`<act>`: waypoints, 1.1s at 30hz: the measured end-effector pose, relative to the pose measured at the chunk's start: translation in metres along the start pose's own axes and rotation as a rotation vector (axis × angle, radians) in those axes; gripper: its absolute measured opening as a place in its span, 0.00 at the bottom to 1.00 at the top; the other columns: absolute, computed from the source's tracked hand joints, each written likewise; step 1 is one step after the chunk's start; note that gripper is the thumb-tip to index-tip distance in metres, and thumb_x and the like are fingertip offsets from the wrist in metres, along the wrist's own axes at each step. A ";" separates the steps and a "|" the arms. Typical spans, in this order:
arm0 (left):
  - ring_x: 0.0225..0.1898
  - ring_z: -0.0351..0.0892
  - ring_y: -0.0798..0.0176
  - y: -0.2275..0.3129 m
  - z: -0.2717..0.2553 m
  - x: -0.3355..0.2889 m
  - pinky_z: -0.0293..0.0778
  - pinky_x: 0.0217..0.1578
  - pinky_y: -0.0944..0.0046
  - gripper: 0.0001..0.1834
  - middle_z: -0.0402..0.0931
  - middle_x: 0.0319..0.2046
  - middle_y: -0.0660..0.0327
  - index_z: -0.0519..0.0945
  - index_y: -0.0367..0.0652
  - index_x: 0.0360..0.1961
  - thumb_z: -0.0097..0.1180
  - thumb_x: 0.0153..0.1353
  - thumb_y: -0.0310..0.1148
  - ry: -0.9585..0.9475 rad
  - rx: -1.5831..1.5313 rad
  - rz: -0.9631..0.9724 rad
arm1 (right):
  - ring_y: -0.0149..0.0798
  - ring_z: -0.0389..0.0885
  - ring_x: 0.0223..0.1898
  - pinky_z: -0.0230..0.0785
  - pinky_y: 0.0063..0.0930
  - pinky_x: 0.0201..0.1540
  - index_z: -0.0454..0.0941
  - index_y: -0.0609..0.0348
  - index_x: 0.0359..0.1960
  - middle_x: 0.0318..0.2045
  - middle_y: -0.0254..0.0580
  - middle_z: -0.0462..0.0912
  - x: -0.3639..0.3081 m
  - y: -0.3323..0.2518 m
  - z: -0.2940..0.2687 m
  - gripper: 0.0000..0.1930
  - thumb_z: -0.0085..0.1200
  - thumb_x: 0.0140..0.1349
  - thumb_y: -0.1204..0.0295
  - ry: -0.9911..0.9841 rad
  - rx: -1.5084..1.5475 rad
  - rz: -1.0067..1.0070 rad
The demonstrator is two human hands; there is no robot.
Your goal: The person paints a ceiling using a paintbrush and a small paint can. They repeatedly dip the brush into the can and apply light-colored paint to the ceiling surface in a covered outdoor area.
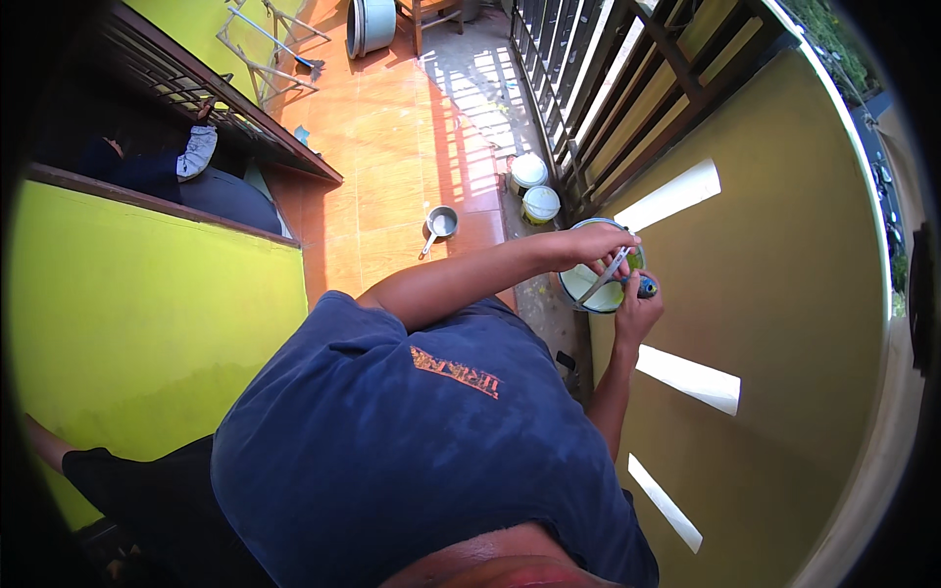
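Note:
Beside the wall on the right, both my hands are over an open bucket [566, 292] with pale yellow-green paint inside. My left hand [594, 243] reaches across from the left, its fingers closed at the upper end of the bucket's light curved handle [601, 280]. Closed around a blue and dark rounded handle [647, 287] is my right hand [639, 312], at the bucket's right side. The far end of that blue-handled tool is hidden, so its kind does not show.
Two lidded white pails [529, 171] stand beyond the bucket, near a dark metal gate [627, 69]. A saucepan [442, 221] lies on the orange tiled floor [387, 147]. Behind the yellow-green low wall [147, 284] at left, another person's sleeve [197, 152] shows. A grey tub [371, 27] sits farther off.

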State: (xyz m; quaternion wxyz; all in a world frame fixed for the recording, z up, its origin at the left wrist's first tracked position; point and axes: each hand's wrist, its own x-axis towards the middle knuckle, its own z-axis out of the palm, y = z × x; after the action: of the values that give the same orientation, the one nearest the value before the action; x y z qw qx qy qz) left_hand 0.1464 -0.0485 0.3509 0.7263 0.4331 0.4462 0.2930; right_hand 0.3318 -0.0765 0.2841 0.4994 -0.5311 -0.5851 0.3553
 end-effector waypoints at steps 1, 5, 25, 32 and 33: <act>0.41 0.79 0.65 -0.002 -0.001 -0.002 0.72 0.47 0.58 0.27 0.81 0.36 0.60 0.73 0.41 0.51 0.43 0.69 0.56 0.006 0.004 0.007 | 0.31 0.79 0.30 0.72 0.28 0.35 0.80 0.68 0.38 0.28 0.41 0.81 -0.002 0.001 0.001 0.10 0.55 0.66 0.70 0.018 -0.063 0.039; 0.42 0.79 0.66 0.000 -0.005 0.001 0.72 0.47 0.58 0.26 0.82 0.37 0.61 0.74 0.43 0.51 0.43 0.69 0.56 -0.028 0.009 -0.002 | 0.30 0.79 0.30 0.73 0.27 0.35 0.79 0.68 0.38 0.29 0.41 0.81 0.007 0.007 0.003 0.10 0.56 0.66 0.71 0.002 -0.066 0.009; 0.47 0.77 0.59 -0.021 0.020 -0.060 0.68 0.50 0.55 0.24 0.78 0.38 0.60 0.70 0.42 0.54 0.39 0.70 0.49 -0.095 -0.038 -0.116 | 0.37 0.82 0.28 0.79 0.28 0.31 0.76 0.66 0.40 0.34 0.44 0.81 -0.154 -0.004 -0.006 0.09 0.54 0.67 0.71 0.887 0.710 0.325; 0.44 0.78 0.61 -0.004 0.034 -0.010 0.71 0.47 0.56 0.21 0.79 0.37 0.59 0.70 0.42 0.53 0.38 0.72 0.48 -0.311 0.053 -0.161 | 0.40 0.81 0.34 0.79 0.31 0.39 0.72 0.66 0.44 0.37 0.46 0.79 -0.180 0.009 0.003 0.12 0.52 0.68 0.68 1.162 1.041 0.327; 0.44 0.78 0.61 0.001 0.034 -0.002 0.71 0.47 0.56 0.21 0.79 0.38 0.59 0.70 0.42 0.53 0.38 0.72 0.48 -0.342 0.077 -0.179 | 0.40 0.81 0.35 0.79 0.32 0.41 0.72 0.66 0.44 0.37 0.46 0.79 -0.180 0.009 0.007 0.13 0.52 0.68 0.67 1.232 1.088 0.324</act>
State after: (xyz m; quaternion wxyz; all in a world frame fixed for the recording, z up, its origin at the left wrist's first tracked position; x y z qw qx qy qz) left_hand 0.1763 -0.0623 0.3605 0.7976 0.4624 0.3641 0.1321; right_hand 0.3163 -0.2494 0.2369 0.8591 -0.3928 0.1289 0.3018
